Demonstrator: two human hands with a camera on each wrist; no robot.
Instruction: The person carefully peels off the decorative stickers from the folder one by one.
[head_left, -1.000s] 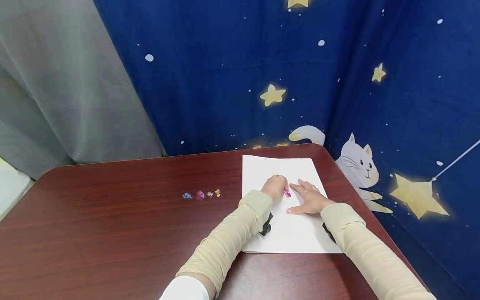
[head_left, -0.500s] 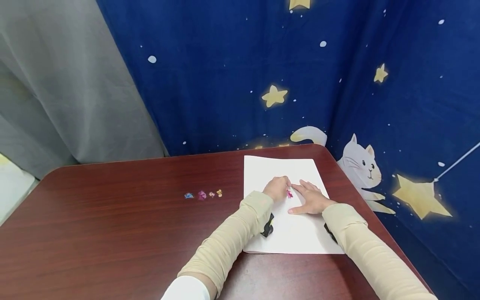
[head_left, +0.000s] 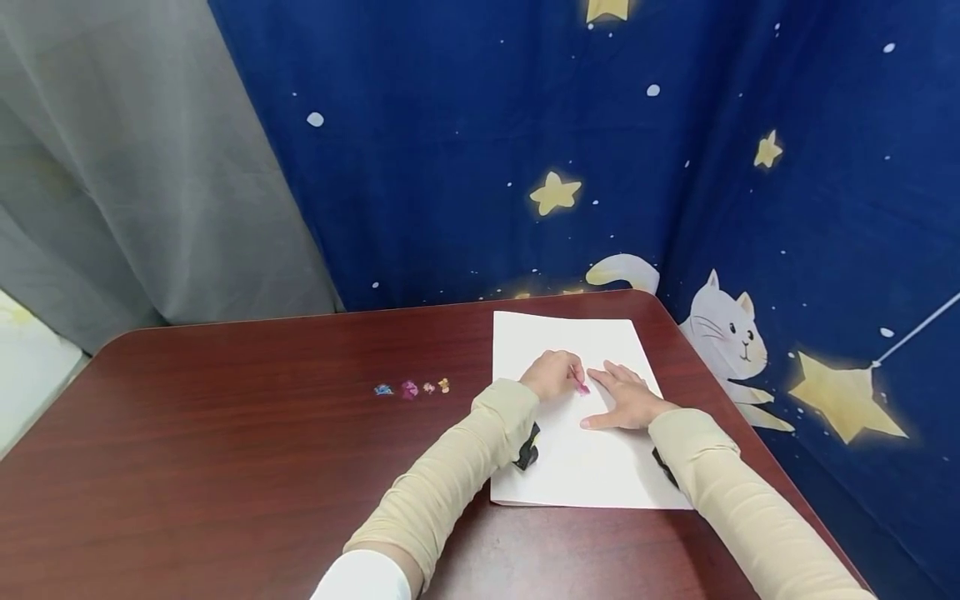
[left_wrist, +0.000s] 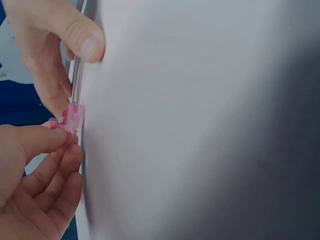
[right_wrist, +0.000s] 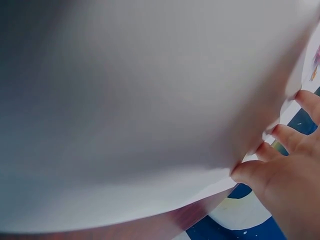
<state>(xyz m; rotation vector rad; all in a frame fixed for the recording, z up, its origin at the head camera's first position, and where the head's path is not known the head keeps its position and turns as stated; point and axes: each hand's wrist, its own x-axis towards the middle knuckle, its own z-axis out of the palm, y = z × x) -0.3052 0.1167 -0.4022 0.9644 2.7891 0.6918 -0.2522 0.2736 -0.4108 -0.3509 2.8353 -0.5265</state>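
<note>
A small, glossy pink sticker (left_wrist: 70, 119) sits between the thumb and fingertips of my left hand (head_left: 553, 375), which pinches it close over the white paper (head_left: 585, 475). Its shape is irregular, and the fingers cover part of it. Just to the right, my right hand (head_left: 626, 398) rests on the paper with the fingers spread and the thumb held apart. In the right wrist view, the fingertips (right_wrist: 240, 172) press on the white surface. The left wrist view shows the right thumb (left_wrist: 90, 47) beside the pink sticker.
Left of the paper, several small colourful pieces lie in a row on the dark red-brown table (head_left: 225, 433): a blue one (head_left: 383, 389), a purple one (head_left: 409, 389), a pinkish one (head_left: 429, 387) and a yellow one (head_left: 444, 385). A blue star-patterned curtain (head_left: 450, 150) hangs behind the table.
The pink sticker lay beside the left fingers on the paper; now the left fingertips pinch it and it looks tilted. The right hand stays in place, while the head view has shifted slightly.
</note>
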